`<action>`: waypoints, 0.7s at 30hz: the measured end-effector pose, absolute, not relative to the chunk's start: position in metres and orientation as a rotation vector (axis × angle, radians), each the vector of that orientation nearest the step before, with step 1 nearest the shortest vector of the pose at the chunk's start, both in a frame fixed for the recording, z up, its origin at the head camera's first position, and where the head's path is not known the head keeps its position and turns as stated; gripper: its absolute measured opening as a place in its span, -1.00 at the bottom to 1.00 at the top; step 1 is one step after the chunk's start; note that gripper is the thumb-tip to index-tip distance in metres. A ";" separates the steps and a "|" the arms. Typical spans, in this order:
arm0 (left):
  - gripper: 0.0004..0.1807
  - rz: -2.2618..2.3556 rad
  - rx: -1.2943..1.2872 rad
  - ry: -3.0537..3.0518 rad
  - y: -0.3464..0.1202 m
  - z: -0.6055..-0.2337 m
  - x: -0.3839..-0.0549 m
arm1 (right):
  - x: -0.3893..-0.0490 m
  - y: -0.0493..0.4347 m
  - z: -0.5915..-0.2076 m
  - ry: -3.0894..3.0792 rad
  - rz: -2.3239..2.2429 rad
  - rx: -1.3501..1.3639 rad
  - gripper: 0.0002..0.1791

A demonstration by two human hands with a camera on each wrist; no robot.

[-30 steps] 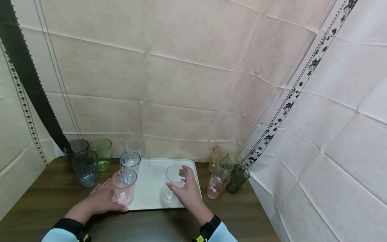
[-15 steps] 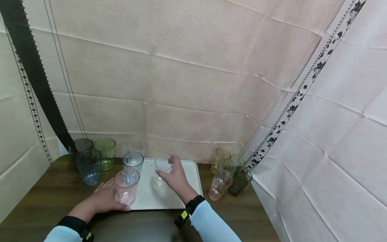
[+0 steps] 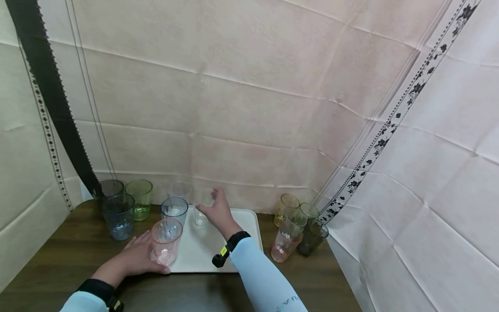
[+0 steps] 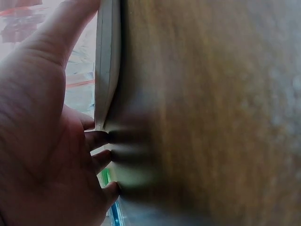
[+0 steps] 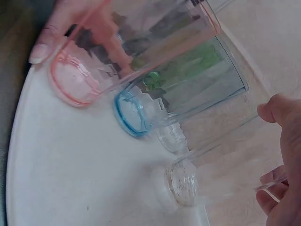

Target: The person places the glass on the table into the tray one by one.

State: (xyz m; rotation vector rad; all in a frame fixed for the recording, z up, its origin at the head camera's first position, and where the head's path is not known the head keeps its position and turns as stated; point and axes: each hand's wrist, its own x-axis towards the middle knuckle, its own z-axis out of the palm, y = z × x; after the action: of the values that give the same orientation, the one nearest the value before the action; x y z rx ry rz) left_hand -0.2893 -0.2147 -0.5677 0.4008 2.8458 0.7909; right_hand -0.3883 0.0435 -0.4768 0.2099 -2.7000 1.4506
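Note:
My right hand grips a clear glass near its top, between thumb and fingers. Its base shows close over the white tray in the right wrist view. Left of it stand a pink-rimmed glass, a blue-rimmed glass and another clear glass, in a row along the tray's left side. At the tray's front left corner rests my left hand, thumb along the front edge, fingers spread past the left side behind the pink glass. Fingertips reach the wood beside the tray rim in the left wrist view.
Left of the tray, a dark glass, a blue glass and a green glass stand together. On the right are a yellow glass, an olive glass, a pink glass and a smoky glass. Cloth hangs behind.
My right hand has carried the clear glass left and back across the tray, toward the row's far end. The left hand has stayed at the tray corner. The head view has shifted slightly.

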 end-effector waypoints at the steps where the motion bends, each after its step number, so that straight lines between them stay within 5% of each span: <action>1: 0.46 0.790 0.402 2.848 -0.215 -0.568 -0.289 | -0.391 0.042 -0.477 -2.704 1.451 0.200 0.07; 21: 0.48 0.806 0.381 2.855 -0.214 -0.568 -0.288 | -0.420 0.027 -0.483 -2.714 1.435 0.238 -0.01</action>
State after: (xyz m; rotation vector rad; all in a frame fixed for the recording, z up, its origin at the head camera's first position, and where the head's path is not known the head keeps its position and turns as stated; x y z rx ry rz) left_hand -0.2884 -0.2143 -0.5678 0.3807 2.8546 0.8058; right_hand -0.4200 0.0273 -0.4828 0.2376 -2.7139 1.4347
